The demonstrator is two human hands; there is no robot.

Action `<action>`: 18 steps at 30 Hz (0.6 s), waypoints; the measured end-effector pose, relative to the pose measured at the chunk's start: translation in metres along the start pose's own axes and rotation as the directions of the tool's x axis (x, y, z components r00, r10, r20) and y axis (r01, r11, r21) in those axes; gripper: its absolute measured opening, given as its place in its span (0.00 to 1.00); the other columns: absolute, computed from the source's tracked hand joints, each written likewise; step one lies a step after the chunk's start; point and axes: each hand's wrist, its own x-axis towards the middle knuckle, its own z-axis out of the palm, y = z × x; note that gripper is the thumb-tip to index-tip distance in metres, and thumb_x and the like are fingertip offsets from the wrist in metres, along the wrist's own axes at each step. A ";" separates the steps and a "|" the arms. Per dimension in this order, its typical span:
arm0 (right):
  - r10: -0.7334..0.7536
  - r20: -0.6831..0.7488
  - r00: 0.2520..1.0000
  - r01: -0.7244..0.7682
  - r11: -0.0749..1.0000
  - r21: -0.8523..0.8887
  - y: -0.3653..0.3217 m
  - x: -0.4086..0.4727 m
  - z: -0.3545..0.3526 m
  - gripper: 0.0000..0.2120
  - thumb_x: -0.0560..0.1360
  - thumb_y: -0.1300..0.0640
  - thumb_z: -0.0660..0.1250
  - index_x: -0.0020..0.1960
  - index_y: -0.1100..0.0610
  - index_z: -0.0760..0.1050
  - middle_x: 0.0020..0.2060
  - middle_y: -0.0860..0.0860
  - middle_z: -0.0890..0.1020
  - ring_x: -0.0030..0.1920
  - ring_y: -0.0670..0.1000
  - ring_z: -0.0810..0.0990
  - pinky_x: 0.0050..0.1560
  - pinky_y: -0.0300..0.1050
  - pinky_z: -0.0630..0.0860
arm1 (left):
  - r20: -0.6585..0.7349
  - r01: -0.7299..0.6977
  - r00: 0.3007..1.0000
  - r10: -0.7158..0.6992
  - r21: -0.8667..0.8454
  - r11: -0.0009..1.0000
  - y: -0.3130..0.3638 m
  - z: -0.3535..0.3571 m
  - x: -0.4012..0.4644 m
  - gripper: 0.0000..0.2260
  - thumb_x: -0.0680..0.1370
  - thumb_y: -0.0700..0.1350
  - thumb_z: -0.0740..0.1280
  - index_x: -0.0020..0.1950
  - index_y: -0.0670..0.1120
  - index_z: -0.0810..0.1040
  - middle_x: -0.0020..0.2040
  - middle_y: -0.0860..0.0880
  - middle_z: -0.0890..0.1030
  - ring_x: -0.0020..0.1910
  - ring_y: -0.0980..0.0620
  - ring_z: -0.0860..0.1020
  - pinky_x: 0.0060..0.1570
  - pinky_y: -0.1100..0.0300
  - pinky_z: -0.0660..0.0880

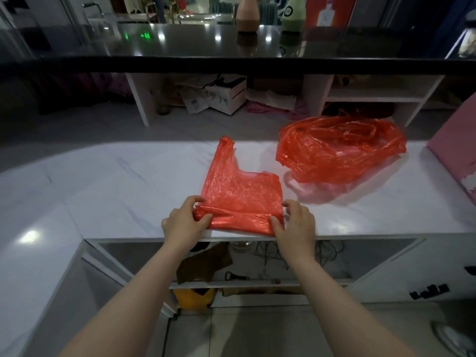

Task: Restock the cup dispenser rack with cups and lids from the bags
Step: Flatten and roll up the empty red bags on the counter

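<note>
A flat red plastic bag (239, 191) lies on the white marble counter (116, 197) near its front edge, its bottom rolled into a fold. My left hand (184, 222) pinches the left end of that fold. My right hand (296, 222) pinches the right end. A second red plastic bag (340, 148), crumpled and puffed up, sits further back to the right. No cups, lids or dispenser rack show in the view.
A pink box (456, 150) stands at the counter's right edge. A dark raised bar top (231, 60) runs across behind, with shelves of cartons and papers (226, 94) under it. Below the counter front are open shelves with cables and a yellow item (193, 297).
</note>
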 end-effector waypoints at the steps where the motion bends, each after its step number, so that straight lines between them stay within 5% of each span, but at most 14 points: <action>1: -0.010 0.008 1.000 0.010 1.000 -0.020 -0.001 0.000 0.001 0.13 0.75 0.52 0.69 0.58 0.52 0.74 0.50 0.45 0.71 0.52 0.47 0.64 0.51 0.41 0.64 | -0.006 -0.016 1.000 0.016 0.021 1.000 0.000 0.001 0.000 0.14 0.76 0.56 0.66 0.61 0.62 0.69 0.50 0.54 0.80 0.54 0.49 0.76 0.51 0.52 0.61; 5: 0.006 0.040 0.999 -0.003 0.998 -0.069 -0.003 0.003 0.003 0.05 0.78 0.52 0.65 0.51 0.50 0.78 0.50 0.44 0.73 0.55 0.50 0.64 0.51 0.40 0.59 | -0.047 -0.100 0.994 0.103 0.064 0.993 -0.004 0.003 -0.005 0.13 0.78 0.54 0.64 0.62 0.64 0.73 0.51 0.54 0.76 0.53 0.51 0.74 0.51 0.55 0.59; 10: -0.011 0.025 1.000 0.013 0.995 -0.095 -0.004 0.004 0.004 0.07 0.77 0.55 0.64 0.54 0.50 0.77 0.53 0.45 0.75 0.57 0.51 0.67 0.53 0.41 0.64 | -0.055 -0.207 0.977 0.208 0.013 0.978 -0.010 0.000 -0.007 0.15 0.77 0.47 0.67 0.62 0.63 0.76 0.61 0.52 0.68 0.53 0.55 0.71 0.62 0.49 0.65; 14: -0.073 0.022 0.997 0.074 0.996 -0.056 -0.003 0.004 0.002 0.06 0.76 0.59 0.65 0.48 0.50 0.79 0.55 0.47 0.74 0.56 0.52 0.70 0.56 0.50 0.71 | 0.014 -0.264 0.964 0.264 0.087 0.960 -0.010 -0.004 -0.007 0.16 0.79 0.43 0.64 0.61 0.62 0.77 0.66 0.52 0.69 0.55 0.54 0.69 0.60 0.50 0.68; 16: -0.132 0.080 0.988 0.135 0.990 -0.034 0.005 0.003 -0.002 0.06 0.76 0.56 0.66 0.51 0.51 0.80 0.58 0.48 0.73 0.59 0.51 0.69 0.60 0.51 0.71 | 0.064 -0.284 0.959 0.278 0.159 0.945 -0.013 -0.004 -0.008 0.13 0.80 0.47 0.62 0.62 0.61 0.77 0.66 0.53 0.70 0.60 0.52 0.67 0.60 0.51 0.64; 18: -0.206 0.203 0.957 0.218 0.975 -0.036 0.015 0.003 -0.010 0.17 0.74 0.48 0.70 0.60 0.52 0.78 0.63 0.50 0.70 0.63 0.51 0.67 0.66 0.49 0.67 | 0.075 -0.265 0.964 0.256 0.139 0.954 -0.014 -0.006 -0.009 0.12 0.79 0.52 0.62 0.62 0.61 0.76 0.64 0.54 0.72 0.61 0.52 0.67 0.60 0.51 0.63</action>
